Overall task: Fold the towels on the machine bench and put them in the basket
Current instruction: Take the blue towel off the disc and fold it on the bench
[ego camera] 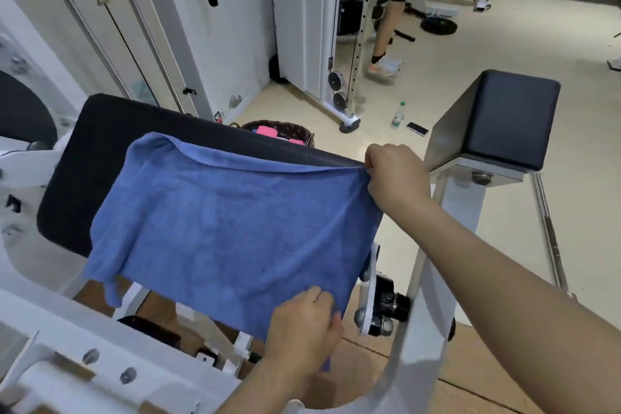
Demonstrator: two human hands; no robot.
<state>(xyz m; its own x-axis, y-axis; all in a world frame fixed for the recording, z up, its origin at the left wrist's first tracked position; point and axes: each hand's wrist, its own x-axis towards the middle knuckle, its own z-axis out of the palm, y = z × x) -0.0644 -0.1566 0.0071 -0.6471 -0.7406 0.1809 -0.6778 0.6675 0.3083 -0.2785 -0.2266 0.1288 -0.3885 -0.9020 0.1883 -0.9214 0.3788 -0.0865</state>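
Pinching two corners on the same short side of the blue towel [232, 228], the person has both hands at its right end. The right hand [396, 175] has its fingers [369, 165] closed on the far right corner, at the back edge of the black padded tabletop [77, 178]; the left hand [302, 323] grips the near right corner, which hangs off the front edge. The towel lies spread over the pad, its long axis running left to right, so all the free cloth stretches away to the left of both hands. Its far left corner is rumpled and turned over, and the near left corner droops below the pad. Judging by this, the next fold would carry the held edge leftward across the cloth.

The woven basket [302, 134] sits on the floor just beyond the pad's far edge, with pink items showing inside, nearer the right hand than the left.

No brand or lettering can be read anywhere; the bottle [398, 116] on the floor has a label too small to make out.
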